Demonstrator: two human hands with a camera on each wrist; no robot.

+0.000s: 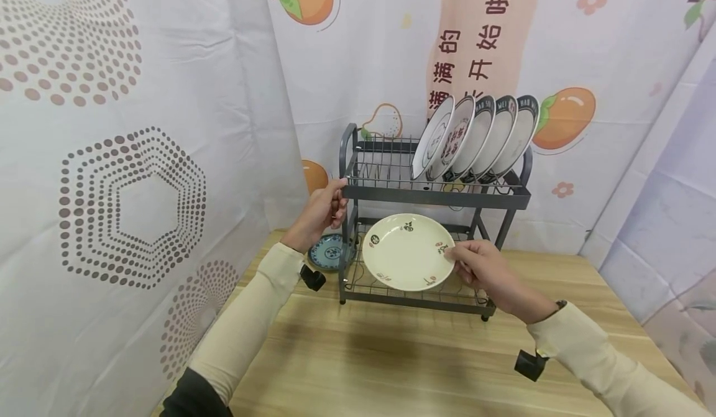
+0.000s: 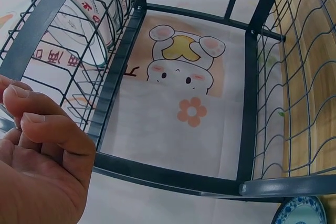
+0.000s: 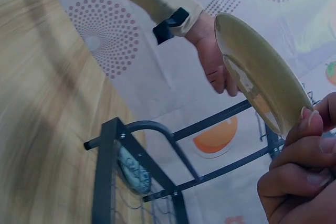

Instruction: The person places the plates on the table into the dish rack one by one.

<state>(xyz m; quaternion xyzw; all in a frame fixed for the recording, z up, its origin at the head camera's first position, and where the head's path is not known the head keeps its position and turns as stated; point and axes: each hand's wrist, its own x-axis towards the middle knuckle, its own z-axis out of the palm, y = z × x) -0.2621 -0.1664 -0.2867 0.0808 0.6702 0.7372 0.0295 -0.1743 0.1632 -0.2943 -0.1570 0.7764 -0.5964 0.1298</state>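
Observation:
Between the thumb and fingers of my right hand (image 1: pixel 483 268), a cream plate (image 1: pixel 408 252) with small printed motifs is pinched at its right rim. It is held in front of the lower shelf, its decorated face toward the head camera. The right wrist view shows the plate's underside (image 3: pixel 268 66), the fingertips on its edge. My left hand (image 1: pixel 323 212) grips the upper left corner of a dark two-tier dish rack (image 1: pixel 436 197), fingers curled in the left wrist view. Several white plates with dark lettered rims (image 1: pixel 513 137) stand tilted in the upper tier's right half.
A blue patterned plate (image 1: pixel 332 252) is at the rack's lower left, partly behind its post. The rack's lower wire shelf (image 1: pixel 386 289) sits just above the wooden table (image 1: pixel 403 373). Printed curtains (image 1: pixel 235 94) hang close at the left, back and right.

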